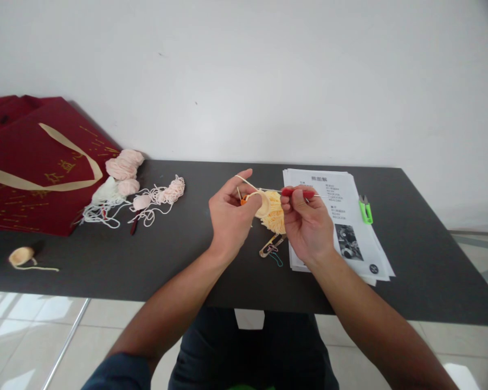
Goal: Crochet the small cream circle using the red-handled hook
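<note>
My left hand (pixel 231 216) pinches a small round yellow crochet piece (pixel 262 202), with the yarn strand looped over its raised forefinger. My right hand (pixel 307 225) is closed round a red-handled crochet hook (pixel 297 192) whose metal shaft points left at the piece. A skein of yellow yarn (pixel 275 214) lies on the dark table (pixel 410 260) just behind and between both hands. An orange marker shows at the left fingertips.
Printed sheets (pixel 350 216) lie under my right hand, green snips (pixel 365 209) beside them. A small clip tool (pixel 270 247) sits below the skein. Pink and white yarn bundles (pixel 126 187) and a dark red gift bag (pixel 32 162) are at left, a small beige crochet piece (pixel 21 256) near the left edge.
</note>
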### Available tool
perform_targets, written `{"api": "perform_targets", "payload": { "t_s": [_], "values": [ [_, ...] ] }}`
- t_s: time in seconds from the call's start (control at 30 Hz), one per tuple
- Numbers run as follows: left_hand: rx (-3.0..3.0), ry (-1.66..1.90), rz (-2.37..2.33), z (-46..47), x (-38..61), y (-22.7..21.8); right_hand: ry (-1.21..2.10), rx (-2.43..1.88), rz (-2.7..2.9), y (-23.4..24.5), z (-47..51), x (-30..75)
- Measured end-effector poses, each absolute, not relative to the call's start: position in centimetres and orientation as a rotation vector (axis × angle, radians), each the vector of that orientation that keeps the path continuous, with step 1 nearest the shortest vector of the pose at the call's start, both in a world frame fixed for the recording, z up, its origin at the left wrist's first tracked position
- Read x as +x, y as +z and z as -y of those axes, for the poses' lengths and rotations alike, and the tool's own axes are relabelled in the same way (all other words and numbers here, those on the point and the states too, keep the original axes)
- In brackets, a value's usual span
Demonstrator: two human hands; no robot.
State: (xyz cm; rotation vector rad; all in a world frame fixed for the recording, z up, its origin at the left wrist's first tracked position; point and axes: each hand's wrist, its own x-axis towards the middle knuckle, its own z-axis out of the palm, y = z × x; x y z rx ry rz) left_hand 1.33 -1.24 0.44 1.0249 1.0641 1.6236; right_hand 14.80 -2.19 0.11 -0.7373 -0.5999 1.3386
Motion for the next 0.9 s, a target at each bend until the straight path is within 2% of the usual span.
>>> {"api": "perform_targets", "payload": {
  "t_s": [0.9],
  "values": [
    [1.105,1.705,-1.203,1.4,1.5,0.6,0.561,-0.709,1.083,-0.9,3.7,13.7]
  ]
}}
